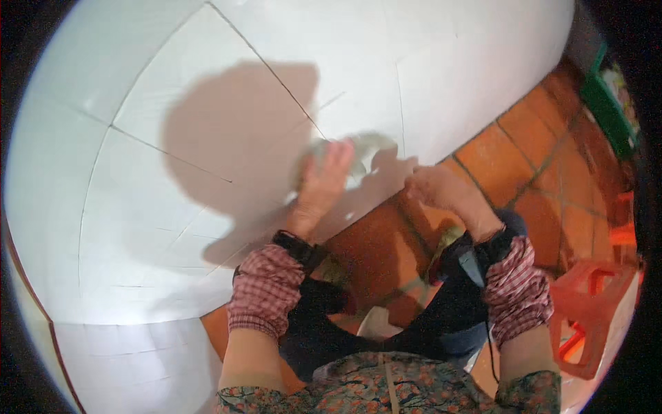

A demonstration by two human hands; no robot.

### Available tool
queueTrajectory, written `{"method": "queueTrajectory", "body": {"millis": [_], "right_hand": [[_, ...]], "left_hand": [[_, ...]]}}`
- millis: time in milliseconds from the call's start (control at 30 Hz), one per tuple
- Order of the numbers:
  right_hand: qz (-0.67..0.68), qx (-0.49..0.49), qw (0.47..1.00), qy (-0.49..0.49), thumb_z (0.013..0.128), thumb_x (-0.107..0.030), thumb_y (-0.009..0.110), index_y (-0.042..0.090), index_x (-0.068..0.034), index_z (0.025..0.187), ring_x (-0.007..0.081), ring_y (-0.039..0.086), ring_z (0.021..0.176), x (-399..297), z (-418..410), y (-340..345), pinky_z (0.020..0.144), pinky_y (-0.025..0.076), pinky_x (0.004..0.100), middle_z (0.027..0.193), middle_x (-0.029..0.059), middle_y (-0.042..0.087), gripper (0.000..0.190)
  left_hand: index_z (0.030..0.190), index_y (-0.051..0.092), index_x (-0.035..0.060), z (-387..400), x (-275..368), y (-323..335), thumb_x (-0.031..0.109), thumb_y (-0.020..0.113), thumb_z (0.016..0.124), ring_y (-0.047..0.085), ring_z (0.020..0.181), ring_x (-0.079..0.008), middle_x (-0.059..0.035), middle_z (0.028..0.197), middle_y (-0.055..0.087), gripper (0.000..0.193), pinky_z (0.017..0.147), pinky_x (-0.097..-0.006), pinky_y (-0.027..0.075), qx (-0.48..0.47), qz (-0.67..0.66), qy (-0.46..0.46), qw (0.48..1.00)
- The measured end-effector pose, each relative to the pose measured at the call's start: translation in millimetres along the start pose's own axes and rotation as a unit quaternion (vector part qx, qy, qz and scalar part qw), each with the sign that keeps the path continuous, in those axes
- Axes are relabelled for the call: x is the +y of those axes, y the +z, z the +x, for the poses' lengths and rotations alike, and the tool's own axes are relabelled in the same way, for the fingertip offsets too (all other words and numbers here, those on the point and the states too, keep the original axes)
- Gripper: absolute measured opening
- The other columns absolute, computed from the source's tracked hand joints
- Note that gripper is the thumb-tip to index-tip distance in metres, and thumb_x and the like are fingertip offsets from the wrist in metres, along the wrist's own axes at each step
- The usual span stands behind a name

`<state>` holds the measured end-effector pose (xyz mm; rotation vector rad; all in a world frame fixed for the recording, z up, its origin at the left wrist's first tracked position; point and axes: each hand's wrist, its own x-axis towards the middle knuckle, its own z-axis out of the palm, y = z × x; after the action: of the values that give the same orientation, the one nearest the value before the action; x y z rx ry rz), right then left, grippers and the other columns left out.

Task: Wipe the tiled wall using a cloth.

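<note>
A broad white sheet-like surface (170, 290), marked with dark crease lines, spreads before me. My left hand (326, 176) lies on it near the front edge, fingers stretched over a pale greenish cloth-like piece (380, 142). Both are blurred by motion, and part of the piece is hidden beneath the palm. Just at the right front edge of the surface is my right hand (439, 189), its fingers curled. Whether it pinches the edge or anything small cannot be made out. The shadow of my head and arms falls across the white surface.
Orange floor tiles (517, 150) run along the right of the surface. A red plastic stool (584, 310) stands at the lower right. Further off at the right edge is a green container (610, 114). My knees are close below the surface's edge.
</note>
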<state>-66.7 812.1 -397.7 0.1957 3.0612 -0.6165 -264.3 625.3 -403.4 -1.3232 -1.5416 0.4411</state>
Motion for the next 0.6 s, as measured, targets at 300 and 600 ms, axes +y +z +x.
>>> {"method": "queueTrajectory", "body": {"millis": [300, 600], "right_hand": [[-0.035, 0.009, 0.999, 0.02, 0.084, -0.023, 0.055, 0.06, -0.007, 0.098, 0.0356, 0.06, 0.085, 22.5, -11.4, 5.7, 0.075, 0.049, 0.0433, 0.089, 0.0151, 0.062, 0.021], [-0.037, -0.008, 0.999, 0.0, 0.085, -0.024, 0.056, 0.062, -0.009, 0.098, 0.0315, 0.059, 0.084, 19.7, -3.2, 17.0, 0.075, 0.048, 0.0405, 0.09, 0.0128, 0.06, 0.021]], "left_hand": [[0.135, 0.038, 0.0067, -22.4, -15.4, -20.8, 0.026, 0.05, 0.083, 0.026, 0.133, -0.022, -0.0081, 0.146, 0.026, 0.057, 0.106, -0.0514, 0.023, -0.096, -0.143, -0.002, 0.985], [0.121, 0.054, 0.0106, -10.2, -274.2, -111.6, 0.036, 0.059, 0.08, 0.028, 0.13, -0.0358, -0.0137, 0.138, 0.039, 0.048, 0.099, -0.0602, 0.02, 0.191, 0.161, -0.377, 0.892]]}}
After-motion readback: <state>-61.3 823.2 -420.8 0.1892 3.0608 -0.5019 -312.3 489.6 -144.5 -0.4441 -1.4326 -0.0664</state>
